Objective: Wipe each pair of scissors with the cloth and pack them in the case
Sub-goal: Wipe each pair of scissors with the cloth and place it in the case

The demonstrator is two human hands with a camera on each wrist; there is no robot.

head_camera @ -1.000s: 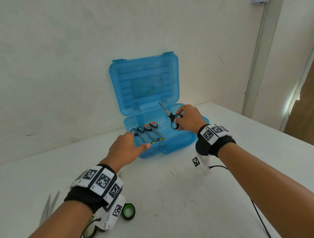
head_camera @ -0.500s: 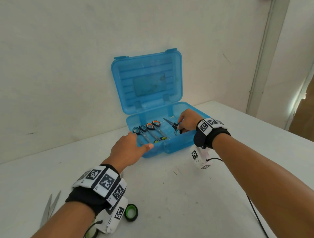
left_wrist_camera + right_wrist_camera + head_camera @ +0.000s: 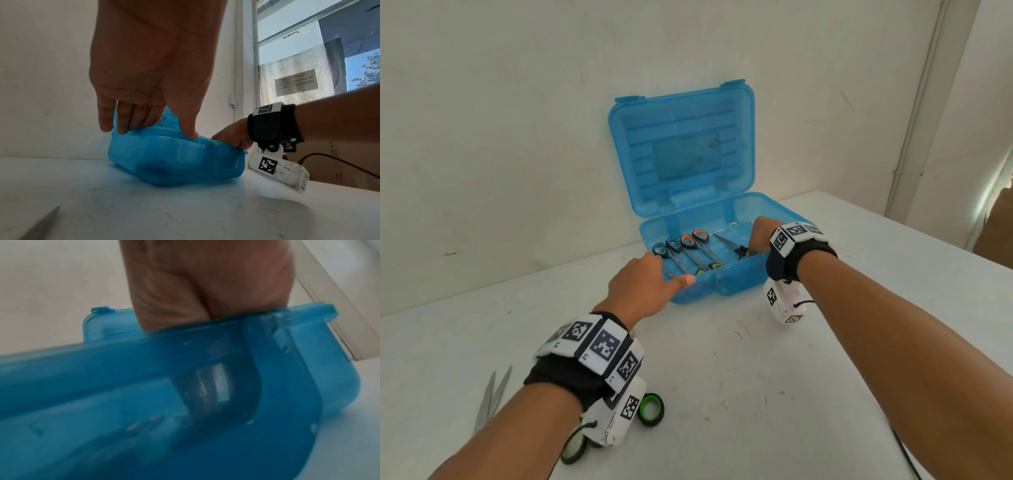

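The blue plastic case [image 3: 722, 287] stands with its lid up against the wall. Inside lie pairs of scissors with dark blue handles [image 3: 663, 249] and orange handles [image 3: 700, 235]. My right hand [image 3: 753, 246] reaches into the case's right half and grips black-handled scissors [image 3: 726, 240], blade pointing left and back, low over the floor. In the right wrist view the case wall [image 3: 123, 386] hides those fingers. My left hand [image 3: 671, 270] rests on the front left rim, fingers fairly straight, thumb on the front edge, as the left wrist view shows [image 3: 156, 131]. No cloth is in view.
On the white table [image 3: 722, 377] near my left forearm lie large bare steel scissor blades [image 3: 493, 394] and green-and-black ring handles [image 3: 650, 409]. A blade tip [image 3: 41, 224] shows in the left wrist view. The wall stands right behind the case; a cable [image 3: 904, 452] trails at right.
My right hand has lowered the black-handled scissors from above the case down into its right half. My left hand has moved forward onto the case's front rim.
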